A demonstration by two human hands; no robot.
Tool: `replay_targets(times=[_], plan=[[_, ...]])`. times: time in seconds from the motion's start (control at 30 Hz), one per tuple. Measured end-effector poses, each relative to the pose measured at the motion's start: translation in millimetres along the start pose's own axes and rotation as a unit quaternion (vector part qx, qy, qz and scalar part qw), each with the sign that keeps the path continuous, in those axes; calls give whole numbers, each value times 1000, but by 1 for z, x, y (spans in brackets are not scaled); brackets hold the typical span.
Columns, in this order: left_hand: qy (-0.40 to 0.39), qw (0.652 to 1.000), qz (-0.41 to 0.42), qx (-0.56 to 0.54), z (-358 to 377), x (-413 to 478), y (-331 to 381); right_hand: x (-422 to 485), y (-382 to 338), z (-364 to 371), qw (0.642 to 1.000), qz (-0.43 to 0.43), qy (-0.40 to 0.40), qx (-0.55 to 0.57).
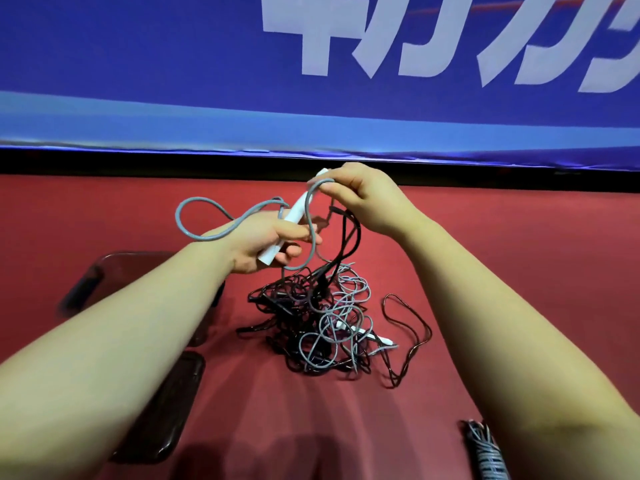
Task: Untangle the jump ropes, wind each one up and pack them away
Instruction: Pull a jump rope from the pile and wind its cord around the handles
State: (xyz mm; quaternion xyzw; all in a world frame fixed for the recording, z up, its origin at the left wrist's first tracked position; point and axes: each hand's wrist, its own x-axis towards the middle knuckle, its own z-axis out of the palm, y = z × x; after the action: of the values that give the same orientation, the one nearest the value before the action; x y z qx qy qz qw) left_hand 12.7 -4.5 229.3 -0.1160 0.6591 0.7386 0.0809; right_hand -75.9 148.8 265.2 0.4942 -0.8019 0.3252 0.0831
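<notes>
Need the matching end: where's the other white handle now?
Head view: the other white handle lies on the red table, in the right side of the rope tangle.

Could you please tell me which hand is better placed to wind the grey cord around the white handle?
Right. The right hand pinches the grey braided cord beside the tip of the white plastic handle, likely free to loop it; the left hand is occupied gripping that handle.

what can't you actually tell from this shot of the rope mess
Head view only:
- tangle: number of ropes, strands overlap.
- dark container: contents, left forearm covers it.
- wound bundle: cut by bottom edge and right forearm.
- right hand: its fingertips on the grey rope, hidden behind the hand.
</notes>
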Motion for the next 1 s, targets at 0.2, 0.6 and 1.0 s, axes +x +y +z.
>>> replay_targets(times=[0.2, 0.6, 1.0], plan=[[91, 972, 71, -206, -20, 8, 8, -9, 13, -17, 982, 121, 98, 106], [21, 982, 171, 73, 18, 6, 21, -6, -14, -43, 993, -87, 43, 74], [83, 994, 49, -52, -12, 6, 16, -26, 44, -22, 872, 385, 119, 278]])
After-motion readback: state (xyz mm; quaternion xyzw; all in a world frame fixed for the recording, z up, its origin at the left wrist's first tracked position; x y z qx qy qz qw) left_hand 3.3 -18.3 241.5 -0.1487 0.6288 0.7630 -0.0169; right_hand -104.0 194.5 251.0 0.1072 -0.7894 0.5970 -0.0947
